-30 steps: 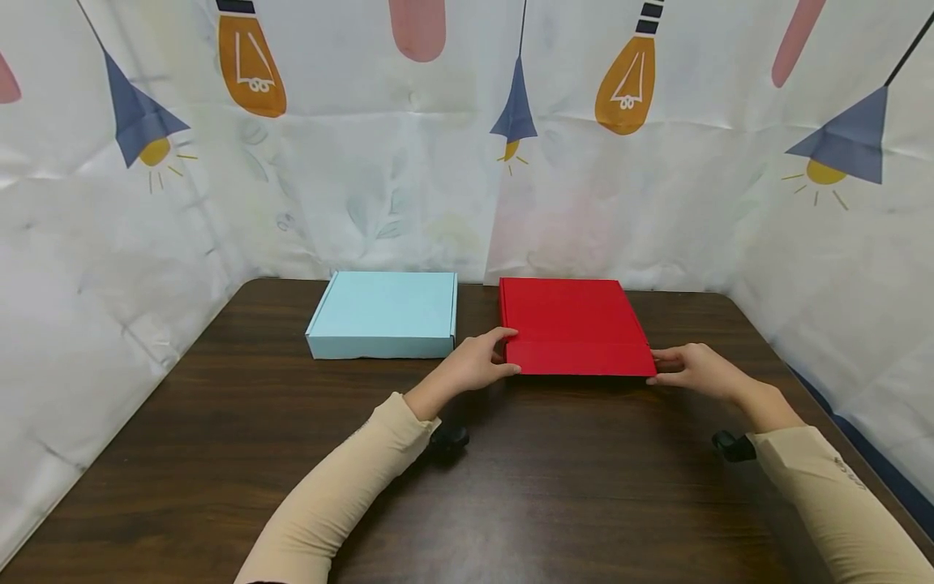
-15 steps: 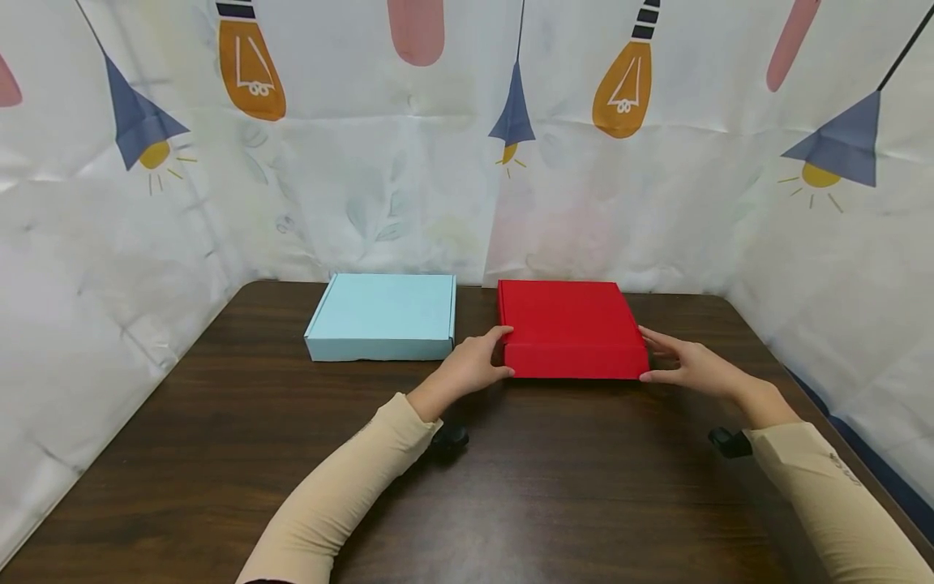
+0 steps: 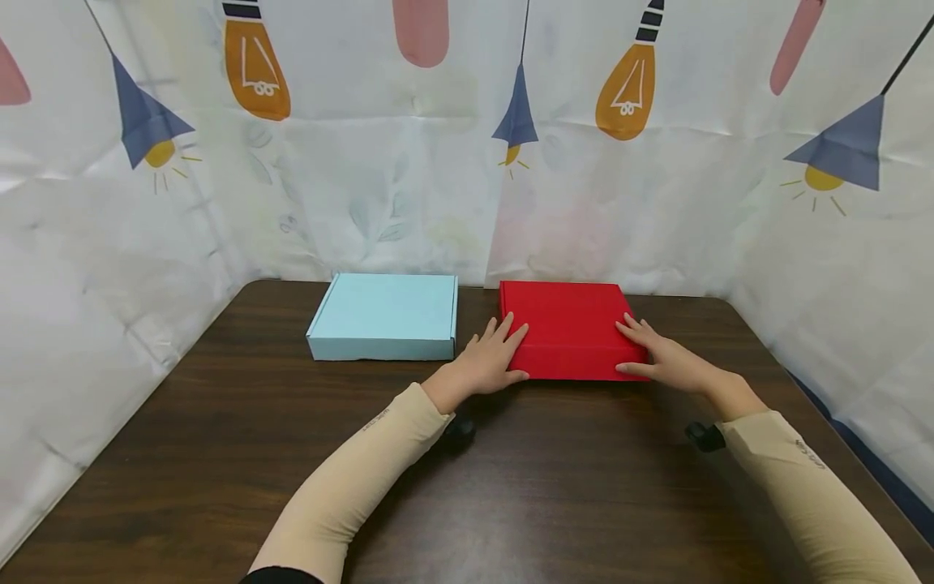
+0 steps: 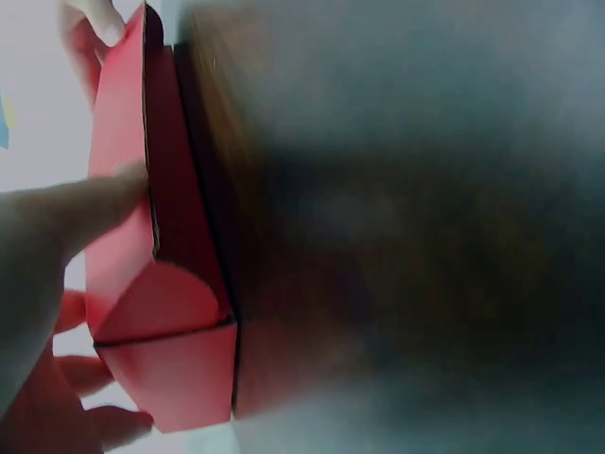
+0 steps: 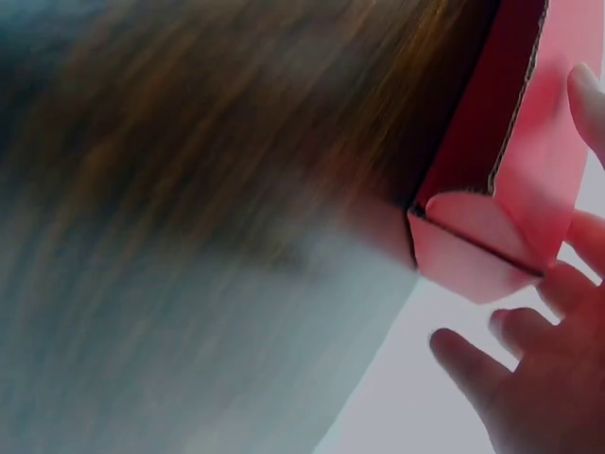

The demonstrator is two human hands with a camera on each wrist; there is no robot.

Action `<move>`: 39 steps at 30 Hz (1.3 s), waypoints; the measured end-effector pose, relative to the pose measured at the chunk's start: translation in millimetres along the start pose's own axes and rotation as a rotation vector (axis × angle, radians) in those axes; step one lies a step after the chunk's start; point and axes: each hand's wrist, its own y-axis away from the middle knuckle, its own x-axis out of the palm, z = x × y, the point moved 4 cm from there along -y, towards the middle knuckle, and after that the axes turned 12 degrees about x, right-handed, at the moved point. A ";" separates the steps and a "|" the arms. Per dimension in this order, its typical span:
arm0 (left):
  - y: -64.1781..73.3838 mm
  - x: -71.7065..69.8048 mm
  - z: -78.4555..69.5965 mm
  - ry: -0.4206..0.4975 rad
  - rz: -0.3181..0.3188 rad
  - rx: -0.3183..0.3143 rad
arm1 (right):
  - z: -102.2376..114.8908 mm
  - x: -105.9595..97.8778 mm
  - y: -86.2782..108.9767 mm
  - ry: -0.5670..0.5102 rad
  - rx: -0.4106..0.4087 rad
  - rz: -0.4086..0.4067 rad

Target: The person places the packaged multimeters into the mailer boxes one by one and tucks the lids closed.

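Note:
A flat red cardboard box (image 3: 572,324) lies at the back right of the table, its lid down over it. The lid's front flap (image 4: 118,132) stands a little out from the box wall, with a rounded side tab (image 4: 170,298) in the gap. My left hand (image 3: 483,363) lies with spread fingers over the left edge, thumb on the front flap. On the other side my right hand (image 3: 674,363) has its fingers spread at the right edge and its thumb across the front flap. Both hands touch the box with fairly straight fingers.
Left of the red box sits a closed light blue box (image 3: 387,308), close to my left wrist. Both boxes are near the far edge of the dark wooden table (image 3: 547,487). A white curtain (image 3: 409,178) printed with lamps hangs behind and on both sides.
The red front flap, earlier held out level, has swung down over the front. Both hands have then shifted inward and up, fingers spreading onto the lid. The blue box stays put.

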 end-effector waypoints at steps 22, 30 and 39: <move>-40.3 -8.3 8.0 -0.128 0.119 0.081 | 23.3 1.0 -31.7 0.184 -0.037 0.056; -44.6 -5.1 10.6 -0.117 0.151 0.094 | 27.3 1.1 -36.0 0.196 -0.067 0.057; -44.9 -3.1 10.2 -0.130 0.137 0.086 | 30.7 6.0 -38.5 0.243 -0.052 0.024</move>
